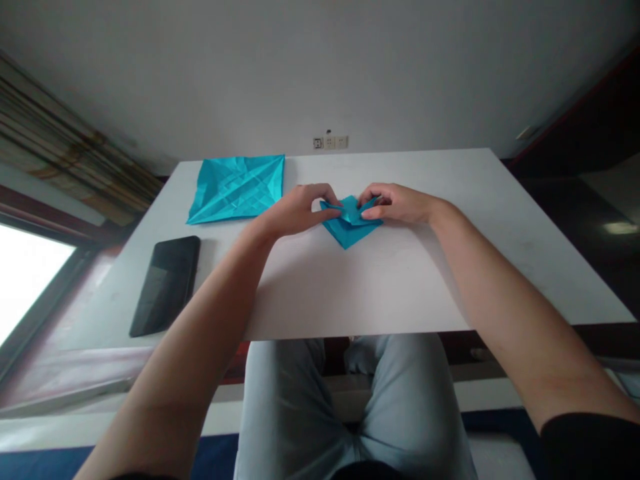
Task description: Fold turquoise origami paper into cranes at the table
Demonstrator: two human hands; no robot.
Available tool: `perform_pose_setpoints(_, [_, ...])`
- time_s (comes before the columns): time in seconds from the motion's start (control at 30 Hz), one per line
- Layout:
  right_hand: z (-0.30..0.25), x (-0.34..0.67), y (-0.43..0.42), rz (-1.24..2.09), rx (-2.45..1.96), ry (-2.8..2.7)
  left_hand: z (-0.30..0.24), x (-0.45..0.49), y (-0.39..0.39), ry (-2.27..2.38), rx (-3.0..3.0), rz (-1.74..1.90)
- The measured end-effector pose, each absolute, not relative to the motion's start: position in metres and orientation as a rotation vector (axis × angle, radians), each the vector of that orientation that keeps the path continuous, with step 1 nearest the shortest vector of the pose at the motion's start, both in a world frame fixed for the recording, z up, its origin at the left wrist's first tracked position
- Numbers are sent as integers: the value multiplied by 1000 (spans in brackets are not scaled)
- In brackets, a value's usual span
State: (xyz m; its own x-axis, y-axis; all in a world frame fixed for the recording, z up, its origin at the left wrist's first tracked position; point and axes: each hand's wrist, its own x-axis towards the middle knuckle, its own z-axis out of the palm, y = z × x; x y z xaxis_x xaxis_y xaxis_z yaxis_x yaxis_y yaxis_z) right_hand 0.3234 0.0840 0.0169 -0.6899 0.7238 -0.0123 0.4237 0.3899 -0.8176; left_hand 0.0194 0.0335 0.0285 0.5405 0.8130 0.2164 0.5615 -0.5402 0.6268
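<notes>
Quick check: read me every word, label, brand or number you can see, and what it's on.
No text can be read.
The folded blue paper, creased blue sheet and black device show no legible lettering.
Any markings on the wall sockets are too small to read.

Free surface (350, 293) stretches between the folded blue paper (346, 237) and the near edge (350, 334), and outward of the right hand (387, 202), while a creased sheet (240, 190) and black device (166, 287) obstruct the left side.

We see a bright blue folded paper (347, 233) and a bright blue sheet (240, 189); the table (310, 293) is white; the phone (167, 283) is black; the curtain (65, 127) has brown stripes.
</notes>
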Motion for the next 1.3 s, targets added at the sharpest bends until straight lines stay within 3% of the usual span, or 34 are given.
perform_pose_setpoints(0.5, [30,311,63,1524,-1043,-1902,16,22,36,1189,2431,870])
perform_pose_setpoints(0.87, [16,318,78,1246,-1044,-2109,12,35,32,1337,2442,840])
perform_pose_setpoints(1.3, [17,326,78,1350,-1002,-2262,8,42,35,1483,2357,871])
